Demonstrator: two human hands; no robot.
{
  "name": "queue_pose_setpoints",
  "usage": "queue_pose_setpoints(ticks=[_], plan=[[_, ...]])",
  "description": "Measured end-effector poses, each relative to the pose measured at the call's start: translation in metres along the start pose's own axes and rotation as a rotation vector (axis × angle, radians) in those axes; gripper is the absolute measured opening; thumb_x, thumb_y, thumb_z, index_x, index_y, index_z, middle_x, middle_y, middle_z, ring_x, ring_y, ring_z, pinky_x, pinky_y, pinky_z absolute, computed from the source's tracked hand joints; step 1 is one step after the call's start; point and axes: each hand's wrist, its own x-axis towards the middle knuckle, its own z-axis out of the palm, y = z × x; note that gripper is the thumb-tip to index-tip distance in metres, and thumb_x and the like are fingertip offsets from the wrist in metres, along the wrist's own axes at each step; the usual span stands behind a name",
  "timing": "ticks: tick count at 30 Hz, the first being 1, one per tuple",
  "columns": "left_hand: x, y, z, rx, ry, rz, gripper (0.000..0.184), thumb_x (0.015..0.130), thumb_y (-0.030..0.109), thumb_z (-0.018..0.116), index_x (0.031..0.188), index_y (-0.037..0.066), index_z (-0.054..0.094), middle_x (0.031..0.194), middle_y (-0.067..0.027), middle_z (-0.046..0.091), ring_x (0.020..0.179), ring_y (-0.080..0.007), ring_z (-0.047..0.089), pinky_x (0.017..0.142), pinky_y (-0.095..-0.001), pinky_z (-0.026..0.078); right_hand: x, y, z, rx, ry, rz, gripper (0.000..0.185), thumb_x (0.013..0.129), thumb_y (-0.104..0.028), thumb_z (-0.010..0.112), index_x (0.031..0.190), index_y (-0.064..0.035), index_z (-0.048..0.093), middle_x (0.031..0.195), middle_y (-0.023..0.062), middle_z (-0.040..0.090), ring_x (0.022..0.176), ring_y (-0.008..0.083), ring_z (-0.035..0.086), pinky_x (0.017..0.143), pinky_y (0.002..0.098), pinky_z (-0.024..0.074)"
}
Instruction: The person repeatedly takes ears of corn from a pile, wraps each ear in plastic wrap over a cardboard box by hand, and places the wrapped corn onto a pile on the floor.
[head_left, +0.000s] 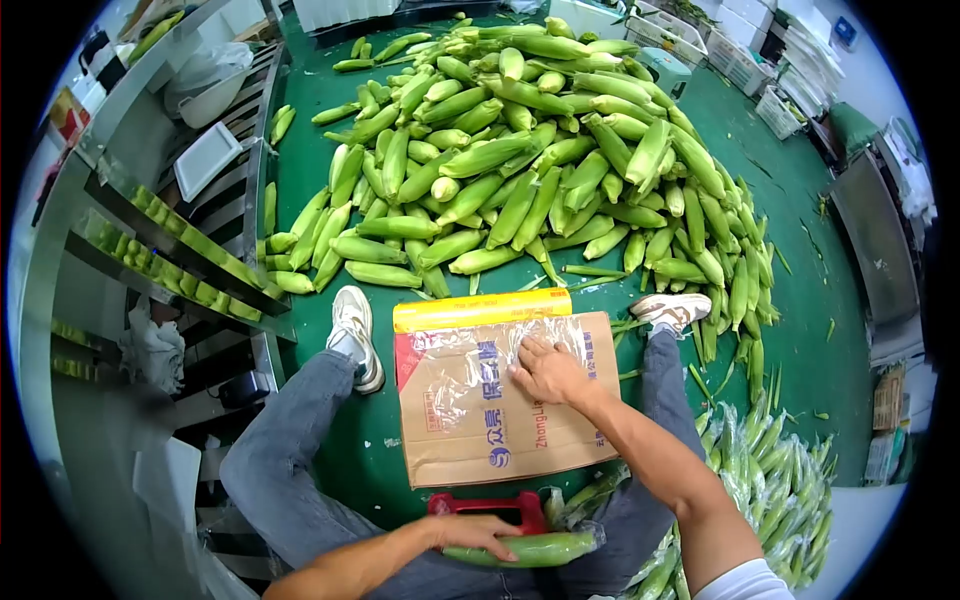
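Observation:
My left hand (478,533) rests over a green ear of corn (540,550) near my lap, its fingers curled on the husk. Clear film covers that ear, at least at its right end. Farther forward, my right hand (552,370) lies with its fingers spread on clear plastic film (465,352) over a printed cardboard box (450,440). Along the box's far edge lies a yellow roll (480,310), apparently the film's box or core. A red plastic frame (535,512) shows between the cardboard and my left hand.
A large heap of corn in husks (520,150) covers the green floor (800,370) ahead. Film-wrapped corn (770,490) is piled at my right. A metal rack (180,240) stands at the left. White crates (670,35) stand at the back.

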Motion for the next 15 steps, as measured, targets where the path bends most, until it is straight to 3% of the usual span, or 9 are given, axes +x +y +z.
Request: queue_pose_setpoints(ticks=[3,4,6,7,9,11,12,13,15], plan=[[-0.022,0.010,-0.002,-0.354,0.137,-0.079,0.058,0.097,0.032,0.069,0.142,-0.001,0.054,0.127,-0.0092,0.066,0.113,-0.0174,0.061,0.099,-0.0305,0.049,-0.022,-0.008,-0.037,0.538,-0.522,0.099,0.074,0.100,-0.061,0.047,0.145,-0.0032,0.053,0.150,0.0227,0.051,0.137,0.0399,0.050,0.114,0.0489,0.0388],[-0.031,0.022,-0.011,-0.479,0.209,-0.103,0.056,0.099,0.037,0.065,0.139,0.000,0.056,0.126,-0.0093,0.067,0.105,-0.0169,0.065,0.090,-0.0285,0.053,-0.048,-0.014,-0.042,0.537,-0.524,-0.046,0.074,0.099,-0.061,0.051,0.147,-0.0049,0.052,0.147,0.0237,0.054,0.133,0.0406,0.054,0.112,0.0479,0.0419],[-0.033,0.027,-0.039,-0.823,0.107,-0.071,0.051,0.103,0.043,0.057,0.129,0.000,0.062,0.113,-0.0148,0.070,0.092,-0.0187,0.068,0.077,-0.0329,0.056,-0.117,-0.053,-0.064,0.524,-0.527,-0.338,0.076,0.095,-0.060,0.060,0.149,-0.0081,0.050,0.141,0.0256,0.059,0.124,0.0419,0.061,0.106,0.0461,0.0479],[-0.027,0.034,-0.043,-0.393,0.271,-0.061,0.047,0.103,0.043,0.055,0.122,0.001,0.065,0.108,-0.0152,0.070,0.087,-0.0198,0.069,0.073,-0.0345,0.056,-0.141,-0.074,-0.090,0.305,-0.457,-0.160,0.075,0.091,-0.057,0.068,0.147,-0.0088,0.051,0.136,0.0248,0.062,0.122,0.0417,0.062,0.103,0.0450,0.0502],[-0.002,0.059,-0.036,0.466,0.559,-0.034,0.045,0.105,0.044,0.052,0.108,0.003,0.069,0.097,-0.0160,0.071,0.077,-0.0218,0.069,0.063,-0.0376,0.055,-0.192,-0.051,-0.061,0.533,-0.160,-0.112,0.056,0.094,-0.044,0.069,0.136,-0.0071,0.061,0.121,0.0233,0.070,0.108,0.0394,0.069,0.095,0.0437,0.0536],[0.023,0.060,-0.017,0.910,0.730,0.078,0.043,0.105,0.043,0.051,0.097,0.005,0.068,0.091,-0.0142,0.071,0.071,-0.0248,0.069,0.057,-0.0431,0.053,-0.249,-0.033,-0.045,0.715,0.000,0.275,0.040,0.099,-0.035,0.066,0.123,-0.0031,0.069,0.107,0.0191,0.074,0.095,0.0290,0.072,0.088,0.0394,0.0550],[0.034,0.056,-0.011,1.132,0.823,0.134,0.043,0.105,0.043,0.050,0.091,0.006,0.068,0.088,-0.0133,0.071,0.068,-0.0264,0.068,0.054,-0.0458,0.051,-0.282,-0.025,-0.047,0.775,-0.034,0.582,0.034,0.101,-0.031,0.062,0.113,-0.0006,0.073,0.095,0.0126,0.075,0.086,0.0189,0.067,0.082,0.0346,0.0538],[0.046,0.046,-0.013,1.051,0.911,0.257,0.037,0.102,0.041,0.054,0.085,0.010,0.066,0.083,-0.0046,0.069,0.060,-0.0303,0.064,0.048,-0.0495,0.048,-0.328,0.000,-0.027,0.754,0.053,0.733,0.042,0.104,-0.038,0.058,0.111,0.0000,0.073,0.092,0.0088,0.073,0.081,0.0162,0.061,0.079,0.0355,0.0524],[0.069,0.002,-0.052,1.271,1.015,0.370,0.032,0.100,0.041,0.057,0.089,0.012,0.066,0.082,-0.0050,0.066,0.062,-0.0297,0.064,0.049,-0.0489,0.048,-0.403,-0.003,-0.077,0.718,-0.063,1.101,0.061,0.103,-0.052,0.048,0.100,0.0032,0.074,0.087,0.0083,0.070,0.076,0.0181,0.062,0.070,0.0386,0.0502]])
